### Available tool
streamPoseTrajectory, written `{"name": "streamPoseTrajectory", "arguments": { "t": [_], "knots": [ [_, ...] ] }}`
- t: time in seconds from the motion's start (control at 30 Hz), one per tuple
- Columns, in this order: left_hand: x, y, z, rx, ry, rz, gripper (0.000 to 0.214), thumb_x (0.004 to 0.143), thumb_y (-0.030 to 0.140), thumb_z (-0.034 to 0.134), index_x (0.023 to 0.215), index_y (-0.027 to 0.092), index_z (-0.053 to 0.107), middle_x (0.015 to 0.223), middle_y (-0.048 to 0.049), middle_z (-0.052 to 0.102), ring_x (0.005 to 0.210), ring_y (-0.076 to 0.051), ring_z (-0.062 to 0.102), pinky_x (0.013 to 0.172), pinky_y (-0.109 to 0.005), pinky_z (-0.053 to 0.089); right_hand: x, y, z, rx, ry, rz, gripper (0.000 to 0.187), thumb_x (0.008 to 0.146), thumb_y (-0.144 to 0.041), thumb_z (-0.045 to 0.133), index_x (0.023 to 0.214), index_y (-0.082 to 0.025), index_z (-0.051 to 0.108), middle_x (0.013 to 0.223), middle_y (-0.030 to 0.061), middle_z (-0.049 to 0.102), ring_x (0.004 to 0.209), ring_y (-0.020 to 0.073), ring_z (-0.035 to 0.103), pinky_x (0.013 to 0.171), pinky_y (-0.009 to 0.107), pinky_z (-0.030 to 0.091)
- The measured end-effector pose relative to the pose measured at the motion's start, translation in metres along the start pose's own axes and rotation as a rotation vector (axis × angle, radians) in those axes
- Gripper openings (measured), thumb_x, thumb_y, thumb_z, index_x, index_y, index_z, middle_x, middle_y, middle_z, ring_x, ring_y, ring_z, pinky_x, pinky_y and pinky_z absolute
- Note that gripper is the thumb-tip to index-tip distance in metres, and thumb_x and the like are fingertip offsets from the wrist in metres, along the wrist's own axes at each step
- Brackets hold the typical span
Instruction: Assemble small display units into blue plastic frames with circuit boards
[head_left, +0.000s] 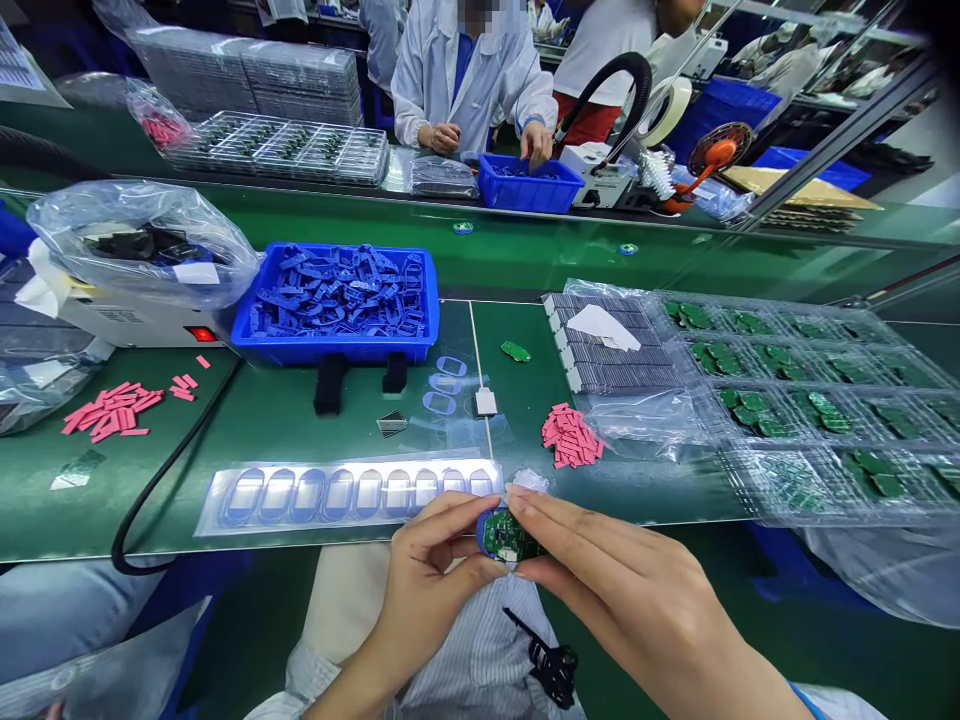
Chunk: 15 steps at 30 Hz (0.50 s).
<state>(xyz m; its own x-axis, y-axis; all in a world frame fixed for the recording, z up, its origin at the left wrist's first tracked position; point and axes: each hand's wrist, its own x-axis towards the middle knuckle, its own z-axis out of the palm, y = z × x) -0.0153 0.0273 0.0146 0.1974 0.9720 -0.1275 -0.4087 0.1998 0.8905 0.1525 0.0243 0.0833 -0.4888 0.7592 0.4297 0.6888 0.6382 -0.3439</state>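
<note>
My left hand (427, 575) and my right hand (615, 585) meet over my lap at the table's front edge. Together they pinch a small green circuit board set in a blue frame (507, 536). The fingers of both hands are closed on its edges. A bit of clear film (529, 481) sticks up just above the board. On the table right in front lies a clear strip of oval film pieces (345, 492). A pile of small pink strips (571, 436) lies just beyond my right hand.
A blue bin of blue frames (337, 300) stands at the centre left. Clear trays of green boards (795, 400) fill the right. More pink strips (112, 408) and a black cable (161, 475) lie left. Across the green belt (525, 255), a person in a white coat (472, 80) works at another blue bin (529, 185).
</note>
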Motion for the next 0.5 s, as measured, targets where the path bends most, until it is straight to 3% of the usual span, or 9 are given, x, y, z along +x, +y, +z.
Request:
{"name": "streamPoseTrajectory", "arguments": {
  "t": [0.13,0.27,0.4,0.5],
  "knots": [
    [-0.0006,0.0014,-0.0011,0.018,0.019,-0.005,0.031,0.063,0.022,0.082,0.092,0.032,0.077,0.087,-0.0035,0.074,0.077,-0.018,0.068,0.067,-0.022,0.059,-0.0016,-0.0002,0.0017,-0.017,-0.012,-0.039,0.026,0.091,-0.013,0.051,0.115,-0.008,0.062,0.108,0.0116,0.071,0.103,0.0188,0.067,0.089,0.026,0.057],
    [-0.0015,0.0032,-0.0004,-0.069,0.015,-0.107,0.034,0.064,0.018,0.082,0.093,0.033,0.075,0.088,-0.0007,0.079,0.078,-0.015,0.073,0.072,-0.018,0.058,-0.0041,0.0008,0.0036,-0.074,-0.002,-0.090,0.029,0.089,-0.006,0.051,0.116,-0.006,0.061,0.111,0.0144,0.069,0.109,0.0207,0.063,0.090,0.029,0.058],
    [-0.0028,0.0057,0.0027,-0.165,-0.034,-0.154,0.030,0.067,0.026,0.080,0.095,0.034,0.074,0.092,0.0004,0.078,0.085,-0.014,0.073,0.076,-0.013,0.055,-0.0061,0.0036,0.0037,-0.150,-0.011,-0.171,0.031,0.088,-0.002,0.045,0.114,-0.002,0.061,0.113,0.0185,0.067,0.113,0.0253,0.060,0.089,0.034,0.058],
    [-0.0040,0.0061,0.0038,-0.109,0.030,-0.118,0.020,0.070,0.031,0.076,0.090,0.034,0.076,0.087,0.0003,0.079,0.076,-0.012,0.074,0.067,-0.011,0.056,-0.0075,0.0052,0.0066,-0.128,-0.013,-0.218,0.033,0.089,-0.002,0.039,0.113,-0.002,0.062,0.114,0.0191,0.067,0.115,0.0269,0.059,0.090,0.036,0.057]
  ]
}}
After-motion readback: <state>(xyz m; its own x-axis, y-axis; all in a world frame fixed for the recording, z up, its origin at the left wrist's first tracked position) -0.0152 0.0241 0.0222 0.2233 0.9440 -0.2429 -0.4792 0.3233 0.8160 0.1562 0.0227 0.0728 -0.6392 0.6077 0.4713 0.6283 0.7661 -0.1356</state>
